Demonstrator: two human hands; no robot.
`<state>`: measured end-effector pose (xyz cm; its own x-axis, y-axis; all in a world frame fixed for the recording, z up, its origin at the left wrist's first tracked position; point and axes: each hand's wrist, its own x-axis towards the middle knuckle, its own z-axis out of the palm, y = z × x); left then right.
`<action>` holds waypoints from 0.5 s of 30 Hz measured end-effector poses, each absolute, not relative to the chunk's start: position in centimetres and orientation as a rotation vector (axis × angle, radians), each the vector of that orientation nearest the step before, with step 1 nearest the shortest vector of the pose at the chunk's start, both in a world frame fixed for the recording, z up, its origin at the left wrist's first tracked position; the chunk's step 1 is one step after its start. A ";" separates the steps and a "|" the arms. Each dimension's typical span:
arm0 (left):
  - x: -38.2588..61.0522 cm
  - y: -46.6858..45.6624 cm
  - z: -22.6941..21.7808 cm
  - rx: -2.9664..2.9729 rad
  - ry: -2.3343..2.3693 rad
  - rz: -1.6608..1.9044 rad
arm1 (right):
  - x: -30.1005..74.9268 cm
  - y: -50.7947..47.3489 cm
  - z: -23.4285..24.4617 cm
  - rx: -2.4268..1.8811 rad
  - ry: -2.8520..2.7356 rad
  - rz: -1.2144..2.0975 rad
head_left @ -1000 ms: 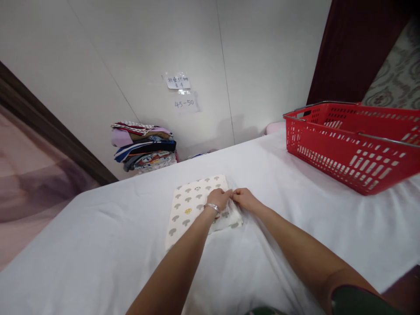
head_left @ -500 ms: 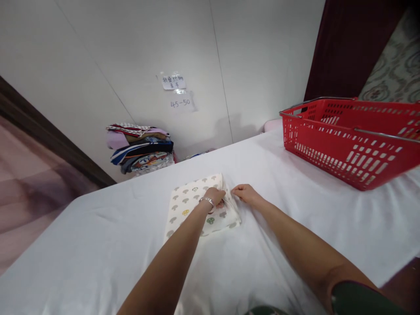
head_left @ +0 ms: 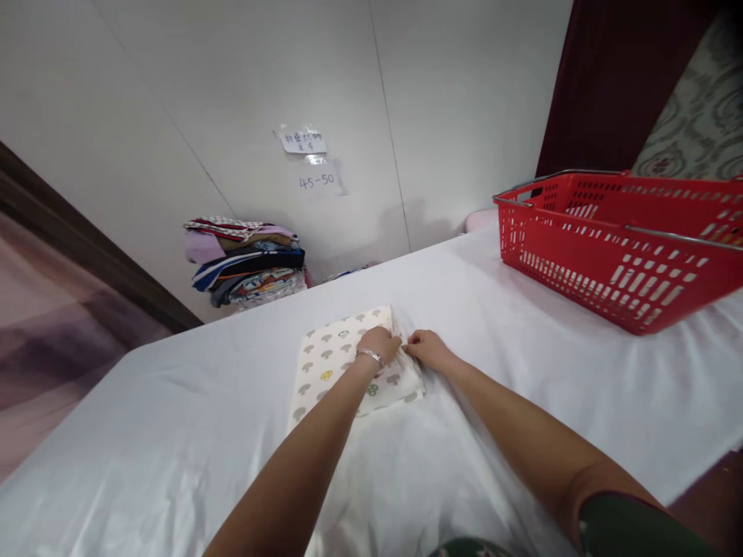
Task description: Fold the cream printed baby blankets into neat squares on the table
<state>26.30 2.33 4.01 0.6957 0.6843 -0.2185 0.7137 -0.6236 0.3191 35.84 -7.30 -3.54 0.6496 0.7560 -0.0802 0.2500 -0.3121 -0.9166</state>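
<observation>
A folded cream cloth with a grey mushroom print (head_left: 328,360) lies flat on the white-covered table (head_left: 174,433). My left hand (head_left: 380,344), with a silver bracelet on the wrist, rests on the cloth's right edge with its fingers curled onto the fabric. My right hand (head_left: 426,350) sits just right of it, fingers pinched on the same edge of the cloth. The two hands nearly touch.
A red plastic basket (head_left: 615,247) with metal handles stands at the table's right rear. A stack of folded colourful clothes (head_left: 247,263) sits by the white wall at the back left. Two paper labels (head_left: 307,158) are taped on the wall.
Half a second ago my hands were slightly apart at the cloth's edge; they have come back together. The cloth has stayed in place.
</observation>
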 end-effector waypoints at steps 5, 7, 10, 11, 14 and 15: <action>26.3 1.9 3.9 2.587 1.077 -0.040 | 35.5 -7.0 -3.0 -1.748 -0.762 0.631; 26.2 2.0 3.8 2.573 1.052 -0.038 | 35.4 -7.0 -2.6 -1.690 -0.740 0.650; 25.9 2.3 3.8 2.532 1.026 -0.052 | 35.1 -7.0 -2.0 -1.616 -0.710 0.715; 25.8 2.3 3.8 2.518 1.021 -0.057 | 35.0 -7.0 -1.9 -1.601 -0.694 0.741; 25.7 2.4 3.7 2.483 1.011 -0.066 | 34.8 -6.9 -1.7 -1.579 -0.635 0.816; 25.8 2.4 3.7 2.474 1.011 -0.068 | 34.7 -7.0 -1.6 -1.571 -0.618 0.840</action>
